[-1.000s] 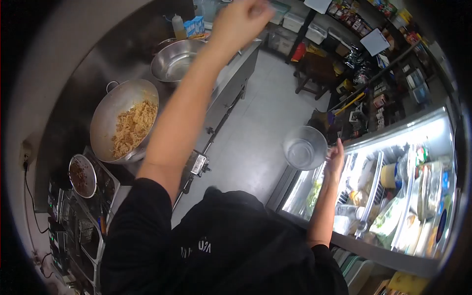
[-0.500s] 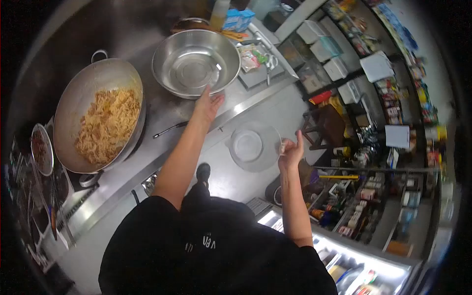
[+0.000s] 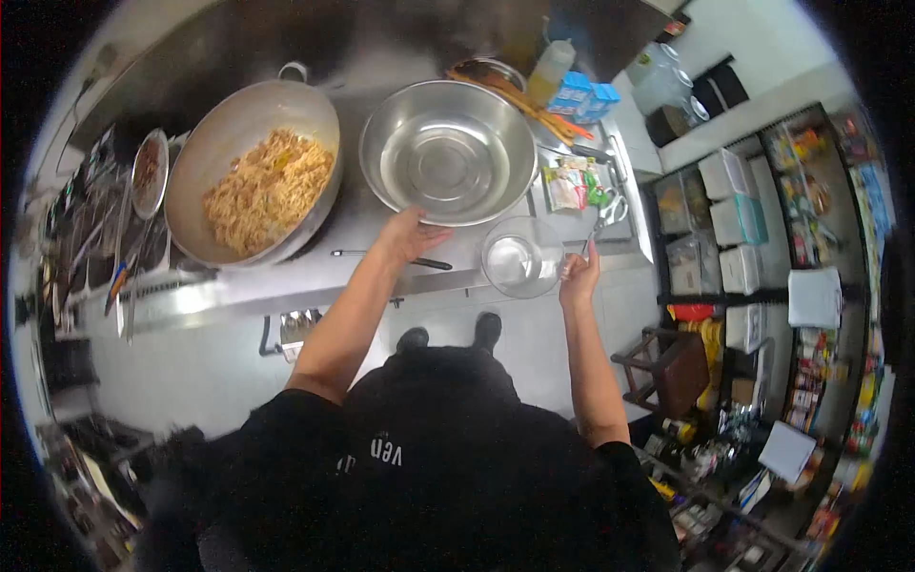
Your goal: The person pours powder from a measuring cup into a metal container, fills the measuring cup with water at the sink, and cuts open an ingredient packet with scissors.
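My left hand [image 3: 408, 238] is at the near rim of a wide stainless steel bowl [image 3: 381, 143] on the counter, its fingers apart and not wrapped round the rim. Whether the fingertips touch the metal is hard to tell. In my right hand [image 3: 579, 278] is a clear see-through bowl [image 3: 519, 257], pinched by its right edge and held tilted over the counter's front edge. Left of the steel bowl stands a large wok [image 3: 191, 181] with shredded, orange-brown food [image 3: 272, 195] in it. A thin black-handled utensil [image 3: 434, 264] lies close to my left hand.
Kitchen scissors [image 3: 613, 210] and a packet [image 3: 569, 183] lie on a board at the right. Behind stand a squeeze bottle [image 3: 551, 71] and blue boxes [image 3: 581, 95]. A sieve-like round dish [image 3: 150, 176] is at the left. A brown stool [image 3: 667, 372] and stocked shelves [image 3: 791, 286] are rightward.
The view has turned left toward the counter. My right hand has brought the clear bowl from above the floor to the counter's edge near the steel bowl. My left hand stays by the steel rim.
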{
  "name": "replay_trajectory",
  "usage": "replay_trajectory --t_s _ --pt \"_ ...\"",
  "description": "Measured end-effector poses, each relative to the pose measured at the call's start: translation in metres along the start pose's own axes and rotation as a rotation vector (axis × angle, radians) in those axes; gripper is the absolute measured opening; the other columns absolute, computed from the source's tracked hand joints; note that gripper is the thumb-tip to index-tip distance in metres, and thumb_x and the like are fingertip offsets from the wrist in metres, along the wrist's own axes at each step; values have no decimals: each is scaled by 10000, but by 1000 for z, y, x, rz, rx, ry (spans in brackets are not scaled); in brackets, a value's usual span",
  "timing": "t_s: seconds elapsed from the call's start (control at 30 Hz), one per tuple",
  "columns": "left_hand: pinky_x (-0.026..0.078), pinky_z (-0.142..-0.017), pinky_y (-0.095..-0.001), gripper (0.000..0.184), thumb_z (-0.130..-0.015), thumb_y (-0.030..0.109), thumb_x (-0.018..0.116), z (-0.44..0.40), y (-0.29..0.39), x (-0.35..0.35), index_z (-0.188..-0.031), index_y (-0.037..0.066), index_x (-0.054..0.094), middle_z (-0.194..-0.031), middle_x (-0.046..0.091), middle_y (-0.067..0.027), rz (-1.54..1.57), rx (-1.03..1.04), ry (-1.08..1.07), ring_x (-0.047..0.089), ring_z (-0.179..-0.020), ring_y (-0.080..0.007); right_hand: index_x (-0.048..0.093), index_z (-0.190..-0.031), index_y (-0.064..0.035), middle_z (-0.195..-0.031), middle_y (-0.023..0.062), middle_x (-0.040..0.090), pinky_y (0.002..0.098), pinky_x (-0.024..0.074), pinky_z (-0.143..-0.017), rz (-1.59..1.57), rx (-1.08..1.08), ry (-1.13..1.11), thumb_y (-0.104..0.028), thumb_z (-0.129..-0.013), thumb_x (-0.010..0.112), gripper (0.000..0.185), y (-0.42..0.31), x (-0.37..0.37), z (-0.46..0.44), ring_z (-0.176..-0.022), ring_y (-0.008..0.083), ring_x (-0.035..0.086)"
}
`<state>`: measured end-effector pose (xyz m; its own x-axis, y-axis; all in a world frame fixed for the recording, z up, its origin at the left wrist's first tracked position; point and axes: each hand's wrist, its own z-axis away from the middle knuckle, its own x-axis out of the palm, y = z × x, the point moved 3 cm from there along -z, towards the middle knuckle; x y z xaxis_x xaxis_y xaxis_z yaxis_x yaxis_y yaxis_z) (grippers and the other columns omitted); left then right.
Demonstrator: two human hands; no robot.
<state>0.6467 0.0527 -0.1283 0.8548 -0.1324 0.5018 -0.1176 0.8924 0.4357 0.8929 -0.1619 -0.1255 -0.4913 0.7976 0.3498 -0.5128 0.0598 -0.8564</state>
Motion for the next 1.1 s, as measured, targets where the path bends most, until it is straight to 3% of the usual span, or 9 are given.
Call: replay_trajectory --t_s 0.1,0.27,0.37,0.47,0.57,0.7,0.9,1.0,1.1 --pt "517 -854 -430 365 -940 198 328 4 -6 -9 -1153 -95 374 -1067 532 -327 -47 60 3 583 -991 -375 387 -460 -136 -437 -3 316 262 214 -408 3 132 -94 -514 -885 396 568 -2 4 -31 -413 138 322" --pt "513 -737 -372 779 -870 640 294 16 -35 -5 -1311 -2 334 -1083 589 -198 -187 184 72 623 -900 -286 409 -534 -149 -470 -26 345 265 249 -394 43 139 -221 -443 -886 478 464 18 -19 -87 -397 114 308" --pt "492 -710 -383 745 -864 628 302 9 -69 -25 -1287 22 393 -1082 603 -142 -183 408 230 613 -888 -262 548 -691 -74 -537 -13 428 264 324 -431 235 235 -336 -431 -869 526 399 17 -26 -102 -463 123 411" --pt "467 -783 -426 519 -873 437 462 1 -99 -39 -1215 49 505 -1071 600 -138 -363 602 412 584 -868 -301 492 -645 -137 -570 -32 402 257 293 -496 496 221 -349 -420 -866 546 364 -5 -13 -88 -525 98 370" --pt "458 -815 -422 439 -661 17 589 4 -113 -29 -1097 74 584 -1071 573 -141 -1472 1005 651 527 -932 -354 578 -740 -72 -610 -5 493 265 339 -532 805 -90 -468 -476 -856 539 422 7 -36 -119 -560 105 430" --pt "466 -826 -392 261 -727 24 542 7 -124 -23 -962 61 651 -1066 575 -110 -1603 1051 776 521 -957 -335 645 -806 -33 -740 56 625 270 434 -626 839 13 -440 -507 -897 451 520 -19 -39 -119 -680 141 565" --pt "460 -840 -386 270 -731 78 622 4 -138 1 -1000 67 645 -1036 579 -113 -1581 1051 631 537 -946 -314 653 -885 -13 -725 94 612 290 421 -575 1239 -540 -276 -251 -874 535 266 -72 -111 -154 -623 142 546" --pt "457 -845 -396 277 -737 74 619 2 -144 8 -1013 62 638 -1031 581 -121 -1544 1105 595 540 -955 -321 644 -955 -47 -873 165 640 382 479 -691 1570 -823 -264 -163 -876 515 190 -114 -112 -140 -779 335 624" --pt "462 -841 -387 296 -725 27 588 7 -147 5 -1020 32 614 -1042 578 -155 -1486 1254 559 549 -951 -324 586 -1085 -56 -1087 181 581 400 462 -833 1659 -841 -324 -15 -811 481 296 -128 -130 -162 -970 351 573"
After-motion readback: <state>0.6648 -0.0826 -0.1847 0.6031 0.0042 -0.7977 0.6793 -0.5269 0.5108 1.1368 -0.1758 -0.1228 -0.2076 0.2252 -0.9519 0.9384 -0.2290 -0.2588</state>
